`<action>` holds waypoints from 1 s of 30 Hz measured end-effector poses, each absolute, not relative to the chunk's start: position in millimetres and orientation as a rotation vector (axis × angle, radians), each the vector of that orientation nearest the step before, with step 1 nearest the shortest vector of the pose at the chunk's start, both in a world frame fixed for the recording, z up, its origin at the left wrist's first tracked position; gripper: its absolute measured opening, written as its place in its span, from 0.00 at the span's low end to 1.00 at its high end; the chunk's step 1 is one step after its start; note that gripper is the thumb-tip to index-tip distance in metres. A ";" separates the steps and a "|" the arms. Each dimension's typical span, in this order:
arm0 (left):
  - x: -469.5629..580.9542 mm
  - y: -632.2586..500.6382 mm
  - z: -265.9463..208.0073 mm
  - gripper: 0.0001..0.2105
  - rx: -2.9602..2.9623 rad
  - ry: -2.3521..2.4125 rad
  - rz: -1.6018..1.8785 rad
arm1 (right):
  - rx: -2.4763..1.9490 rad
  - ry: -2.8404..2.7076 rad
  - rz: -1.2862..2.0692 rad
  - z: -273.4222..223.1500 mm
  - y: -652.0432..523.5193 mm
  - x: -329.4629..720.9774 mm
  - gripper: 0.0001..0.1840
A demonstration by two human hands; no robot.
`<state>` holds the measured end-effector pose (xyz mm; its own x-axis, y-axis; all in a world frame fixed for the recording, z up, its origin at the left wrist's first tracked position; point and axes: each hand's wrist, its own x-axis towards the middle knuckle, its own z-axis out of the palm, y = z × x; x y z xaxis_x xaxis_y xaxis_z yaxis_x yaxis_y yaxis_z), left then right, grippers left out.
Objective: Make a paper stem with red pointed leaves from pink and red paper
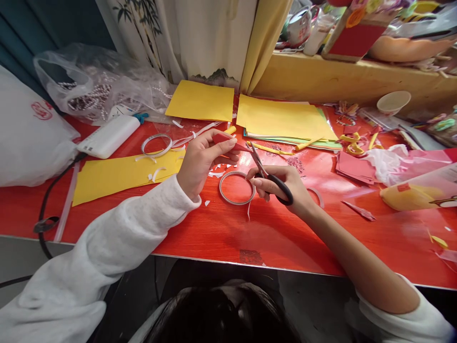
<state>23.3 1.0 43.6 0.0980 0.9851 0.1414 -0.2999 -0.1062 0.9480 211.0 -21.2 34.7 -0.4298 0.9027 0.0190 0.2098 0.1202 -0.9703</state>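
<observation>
Between the fingers of my left hand point(205, 159) is a small folded piece of red paper point(223, 138), its narrow end pointing right. My right hand point(282, 183) grips black-handled scissors point(259, 161), the blades angled up and meeting the tip of the paper. Whether the blades are cutting into it I cannot tell. Under my hands a roll of tape point(222, 192) lies flat on the red table point(214, 233), with a loose end trailing toward me. White paper scraps point(216, 174) are scattered beneath my left hand.
Yellow sheets point(278, 116) lie stacked at the back, and a yellow strip point(117, 176) at left. A second tape roll point(156, 145) sits near a white power bank point(109, 136). Red paper squares point(353, 166), a plastic bag point(385, 162) and a paper cup point(393, 101) are right.
</observation>
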 end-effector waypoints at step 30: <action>14.1 9.7 45.1 0.03 1.334 0.896 1.283 | -1.251 -1.897 1.272 34.6 -21.0 213.3 0.16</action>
